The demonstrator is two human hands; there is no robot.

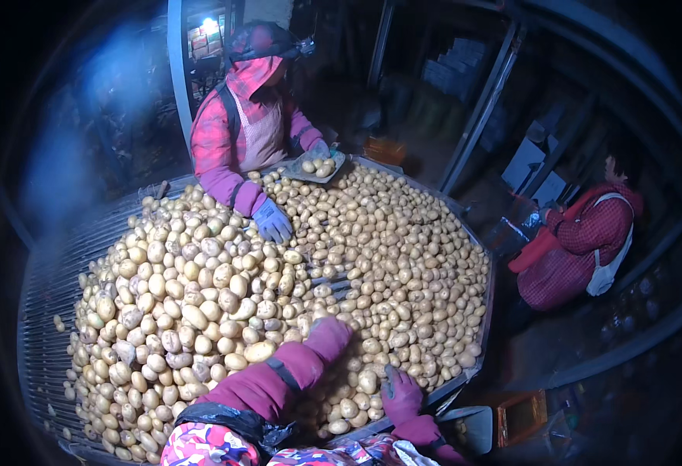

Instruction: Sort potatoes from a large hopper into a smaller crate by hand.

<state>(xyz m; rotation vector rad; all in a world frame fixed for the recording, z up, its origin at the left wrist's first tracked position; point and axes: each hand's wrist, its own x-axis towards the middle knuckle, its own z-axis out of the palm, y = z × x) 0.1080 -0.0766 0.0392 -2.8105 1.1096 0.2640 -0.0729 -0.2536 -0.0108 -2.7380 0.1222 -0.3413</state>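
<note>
Before me a broad heap of potatoes (201,317) covers a slatted sorting table (55,291). Larger potatoes are piled at the left, while smaller ones (416,279) spread over the right side. My left hand (330,336), in a purplish glove, reaches across to where the two meet; its fingers are hidden against the potatoes, so its grip is unclear. By the near right rim, my gloved right hand (400,393) lies over the edge of the potatoes with fingers extended and nothing visible in it. Dark slats (332,285) show through a gap beyond my left hand.
Across the table a co-worker (253,116) holds a scoop (317,166) with several potatoes, the other gloved hand (272,221) on the heap. Another person (585,244) stands at the right. Below the near right rim are a pale bin (480,428) and an orange crate (521,416).
</note>
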